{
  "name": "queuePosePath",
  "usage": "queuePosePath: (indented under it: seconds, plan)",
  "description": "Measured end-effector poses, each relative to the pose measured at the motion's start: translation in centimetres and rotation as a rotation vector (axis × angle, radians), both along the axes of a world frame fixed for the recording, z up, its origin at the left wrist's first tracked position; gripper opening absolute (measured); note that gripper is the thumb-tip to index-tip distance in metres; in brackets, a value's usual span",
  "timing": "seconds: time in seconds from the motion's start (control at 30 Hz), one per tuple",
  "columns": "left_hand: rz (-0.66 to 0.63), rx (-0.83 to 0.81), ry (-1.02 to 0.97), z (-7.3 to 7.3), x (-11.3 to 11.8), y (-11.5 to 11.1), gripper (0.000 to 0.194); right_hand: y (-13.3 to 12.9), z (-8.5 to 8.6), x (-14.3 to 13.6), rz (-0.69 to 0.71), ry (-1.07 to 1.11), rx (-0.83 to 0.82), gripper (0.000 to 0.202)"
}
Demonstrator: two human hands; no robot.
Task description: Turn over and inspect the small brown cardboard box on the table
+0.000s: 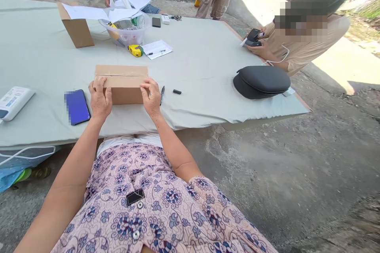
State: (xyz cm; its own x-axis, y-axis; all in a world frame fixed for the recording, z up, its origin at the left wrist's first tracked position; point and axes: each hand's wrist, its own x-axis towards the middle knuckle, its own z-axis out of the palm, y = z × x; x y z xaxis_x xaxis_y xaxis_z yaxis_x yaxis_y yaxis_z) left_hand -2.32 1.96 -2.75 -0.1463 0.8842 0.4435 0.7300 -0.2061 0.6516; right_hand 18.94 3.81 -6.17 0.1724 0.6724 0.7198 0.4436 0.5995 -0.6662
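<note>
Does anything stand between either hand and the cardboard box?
Nothing visible does: the left hand and right hand both touch the cardboard box. The pen lies beside the right hand, outside that contact.

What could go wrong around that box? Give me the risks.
The pen lies right beside the right hand, with a cap apart from it; a bump might roll it or mark the tablecloth.

The phone sits by the left hand, near the tablecloth's front edge; a sideways sweep could nudge it off.

Uneven pressing might shift the box.
</note>
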Motion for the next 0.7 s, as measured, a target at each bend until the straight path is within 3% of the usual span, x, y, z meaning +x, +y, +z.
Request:
queuePosePath:
  seconds: [0.33, 0.7]
  plan:
    - [0.018, -0.052, 0.018, 0.74, 0.06, -0.03, 0.060, 0.45, 0.00, 0.62, 0.045, 0.009, -0.029, 0.026]
    - [0.044, -0.055, 0.009, 0.51, 0.17, 0.11, 0.066, 0.57, -0.12, 1.00, 0.074, -0.001, -0.037, 0.029]
